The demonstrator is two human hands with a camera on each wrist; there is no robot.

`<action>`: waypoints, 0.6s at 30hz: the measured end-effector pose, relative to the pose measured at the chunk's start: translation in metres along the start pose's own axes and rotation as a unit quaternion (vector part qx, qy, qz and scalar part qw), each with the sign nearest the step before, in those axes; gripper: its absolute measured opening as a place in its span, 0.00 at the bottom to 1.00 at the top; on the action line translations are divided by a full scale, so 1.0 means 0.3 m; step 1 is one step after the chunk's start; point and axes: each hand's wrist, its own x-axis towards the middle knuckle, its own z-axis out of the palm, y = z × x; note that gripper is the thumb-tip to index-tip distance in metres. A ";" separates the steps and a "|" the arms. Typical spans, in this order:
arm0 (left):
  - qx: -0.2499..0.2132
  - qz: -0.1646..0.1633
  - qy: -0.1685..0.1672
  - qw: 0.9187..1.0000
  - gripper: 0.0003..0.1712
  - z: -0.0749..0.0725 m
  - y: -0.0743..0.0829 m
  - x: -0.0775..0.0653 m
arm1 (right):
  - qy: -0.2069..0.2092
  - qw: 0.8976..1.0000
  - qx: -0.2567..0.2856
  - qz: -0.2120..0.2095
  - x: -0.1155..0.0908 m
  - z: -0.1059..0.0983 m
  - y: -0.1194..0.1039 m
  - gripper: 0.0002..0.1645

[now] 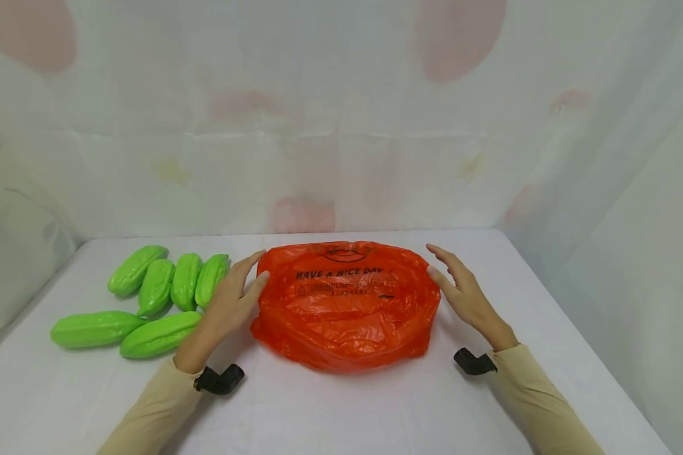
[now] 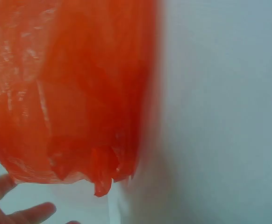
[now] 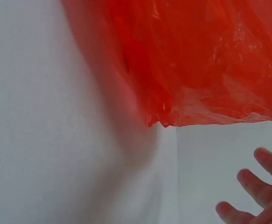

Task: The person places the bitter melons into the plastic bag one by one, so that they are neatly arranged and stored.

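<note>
A red plastic bag [image 1: 341, 316] with "HAVE A NICE DAY" printed inside lies on the table, its mouth spread wide and facing up. My left hand [image 1: 230, 306] is at the bag's left side, fingers extended and thumb tip right at the rim. On the opposite side, my right hand [image 1: 469, 300] has its fingers spread, with the thumb tip overlapping the right rim in the head view. In the right wrist view, the straight fingers [image 3: 255, 186] stand apart from the bag's wall. Neither hand grips the plastic.
Several shiny green, elongated, ridged pieces [image 1: 184, 281] lie on the left of the white table [image 1: 353, 414], some close behind and beside my left forearm. A pale curtain [image 1: 341, 164] with faded prints hangs behind the table, and more pale cloth flanks both sides.
</note>
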 end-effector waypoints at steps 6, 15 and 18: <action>-0.010 0.000 -0.004 1.000 0.28 0.003 0.014 -0.008 | -0.020 0.998 0.048 -0.023 0.000 0.001 -0.002 0.25; 0.029 -0.031 -0.031 0.999 0.25 0.012 0.053 -0.015 | -0.059 0.997 0.035 -0.032 -0.008 0.009 -0.010 0.23; 0.040 -0.026 -0.034 0.998 0.26 0.010 0.059 -0.020 | -0.067 0.996 0.036 -0.035 -0.010 0.010 -0.011 0.25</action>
